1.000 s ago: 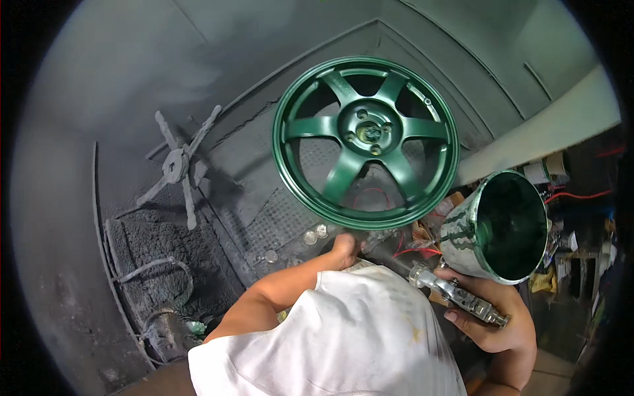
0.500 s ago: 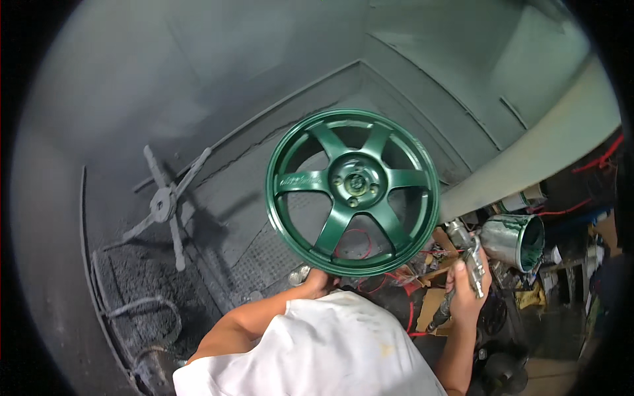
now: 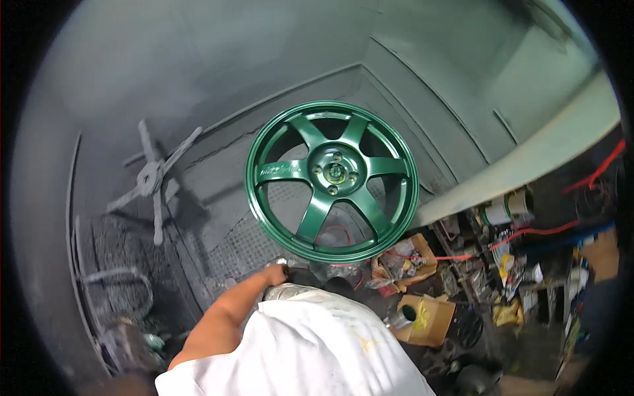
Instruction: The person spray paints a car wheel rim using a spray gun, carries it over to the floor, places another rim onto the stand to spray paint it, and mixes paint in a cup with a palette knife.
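Observation:
A glossy green six-spoke car wheel [image 3: 316,221] faces up in front of me, its support hidden beneath it. My left hand [image 3: 275,274] is closed just below the wheel's near left edge. Its fingers curl inward, and whatever they hold, if anything, is hidden. My right hand is out of sight, behind the white shirt or lower down. A metal cup with a dark green inside [image 3: 400,317] shows at the right side of the shirt, by a cardboard box [image 3: 432,320]; no hand shows on it.
A grey-coated stand with several arms [image 3: 150,179] is at the left, above a rough dark mat [image 3: 125,254]. Grey booth walls [image 3: 198,66] rise behind the wheel. To the right lie an open carton of clutter [image 3: 416,257], a red hose [image 3: 535,231] and white cans [image 3: 498,211].
My right hand has dropped from view with the spray gun it held beside the wheel. My left hand has moved left, away from the wheel's near edge. The view has shifted slightly.

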The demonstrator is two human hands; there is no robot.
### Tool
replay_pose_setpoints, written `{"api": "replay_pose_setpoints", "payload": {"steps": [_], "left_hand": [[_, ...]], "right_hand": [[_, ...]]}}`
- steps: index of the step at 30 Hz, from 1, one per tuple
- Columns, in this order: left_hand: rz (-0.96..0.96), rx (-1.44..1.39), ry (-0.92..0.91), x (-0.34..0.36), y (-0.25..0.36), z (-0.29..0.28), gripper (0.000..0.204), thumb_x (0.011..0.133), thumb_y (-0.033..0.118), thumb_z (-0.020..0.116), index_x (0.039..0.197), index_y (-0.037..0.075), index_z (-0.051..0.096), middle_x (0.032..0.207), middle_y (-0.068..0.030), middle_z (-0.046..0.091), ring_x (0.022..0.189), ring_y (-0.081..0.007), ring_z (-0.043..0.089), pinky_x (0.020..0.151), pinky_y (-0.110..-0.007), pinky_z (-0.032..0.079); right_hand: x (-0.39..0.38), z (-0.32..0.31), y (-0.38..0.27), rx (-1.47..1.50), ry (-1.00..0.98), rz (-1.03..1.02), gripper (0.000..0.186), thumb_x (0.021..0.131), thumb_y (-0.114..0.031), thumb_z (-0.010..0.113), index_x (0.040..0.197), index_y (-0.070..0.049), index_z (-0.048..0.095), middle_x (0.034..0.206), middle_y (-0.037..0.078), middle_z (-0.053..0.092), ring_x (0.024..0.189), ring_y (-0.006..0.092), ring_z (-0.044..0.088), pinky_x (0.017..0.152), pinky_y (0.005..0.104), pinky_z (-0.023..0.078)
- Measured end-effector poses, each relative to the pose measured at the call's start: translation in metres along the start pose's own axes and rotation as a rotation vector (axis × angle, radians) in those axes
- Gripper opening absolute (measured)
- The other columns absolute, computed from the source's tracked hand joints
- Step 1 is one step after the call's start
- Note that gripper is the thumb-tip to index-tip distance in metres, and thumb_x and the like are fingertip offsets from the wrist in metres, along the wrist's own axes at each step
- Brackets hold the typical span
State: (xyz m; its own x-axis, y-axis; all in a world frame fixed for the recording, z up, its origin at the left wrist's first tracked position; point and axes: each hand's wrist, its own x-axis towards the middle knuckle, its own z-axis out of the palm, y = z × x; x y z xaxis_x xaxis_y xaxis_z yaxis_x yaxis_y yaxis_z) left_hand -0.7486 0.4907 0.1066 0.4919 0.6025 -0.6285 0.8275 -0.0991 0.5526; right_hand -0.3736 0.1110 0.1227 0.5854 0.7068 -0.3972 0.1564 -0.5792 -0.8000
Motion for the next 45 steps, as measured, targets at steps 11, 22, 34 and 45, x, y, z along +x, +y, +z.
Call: {"api": "replay_pose_setpoints", "payload": {"steps": [11, 22, 34, 45], "left_hand": [[-0.452, -0.337, 0.343, -0.204, -0.047, 0.187, 0.051, 0.086, 0.035, 0.067, 0.124, 0.002, 0.068, 0.123, -0.0225, 0.070, 0.112, -0.0372, 0.068, 0.098, -0.043, 0.053], [-0.662, -0.798, 0.575, -0.345, -0.034, 0.438, 0.039, 0.084, 0.033, 0.066, 0.109, 0.005, 0.075, 0.112, -0.0254, 0.072, 0.102, -0.0421, 0.069, 0.085, -0.052, 0.053], [-0.952, -1.263, 0.849, -0.453, -0.043, 0.583, 0.034, 0.086, 0.019, 0.058, 0.115, 0.005, 0.071, 0.109, -0.0226, 0.072, 0.101, -0.0415, 0.068, 0.088, -0.052, 0.053], [-1.205, -1.621, 1.548, -0.567, -0.095, 0.638, 0.035, 0.092, 0.032, 0.061, 0.114, 0.006, 0.070, 0.105, -0.0249, 0.072, 0.102, -0.0391, 0.070, 0.087, -0.046, 0.055]], "right_hand": [[0.079, -0.068, 0.113, -0.241, -0.403, 0.208, 0.038, 0.088, 0.000, 0.059, 0.125, -0.005, 0.062, 0.101, 0.007, 0.068, 0.086, 0.0187, 0.064, 0.076, 0.0351, 0.054], [0.157, 0.012, -0.019, -0.622, -0.891, -0.276, 0.046, 0.086, 0.000, 0.066, 0.131, -0.006, 0.060, 0.103, 0.006, 0.070, 0.089, 0.0165, 0.065, 0.080, 0.0340, 0.053], [-0.024, 0.247, -0.073, -0.887, -1.370, -0.406, 0.045, 0.089, -0.002, 0.068, 0.133, -0.005, 0.058, 0.107, 0.004, 0.068, 0.092, 0.0155, 0.062, 0.083, 0.0321, 0.051], [-0.182, 0.328, -0.116, -0.930, -1.805, -0.560, 0.042, 0.094, -0.008, 0.070, 0.133, -0.005, 0.057, 0.107, 0.001, 0.066, 0.091, 0.0132, 0.060, 0.083, 0.0282, 0.049]]}}
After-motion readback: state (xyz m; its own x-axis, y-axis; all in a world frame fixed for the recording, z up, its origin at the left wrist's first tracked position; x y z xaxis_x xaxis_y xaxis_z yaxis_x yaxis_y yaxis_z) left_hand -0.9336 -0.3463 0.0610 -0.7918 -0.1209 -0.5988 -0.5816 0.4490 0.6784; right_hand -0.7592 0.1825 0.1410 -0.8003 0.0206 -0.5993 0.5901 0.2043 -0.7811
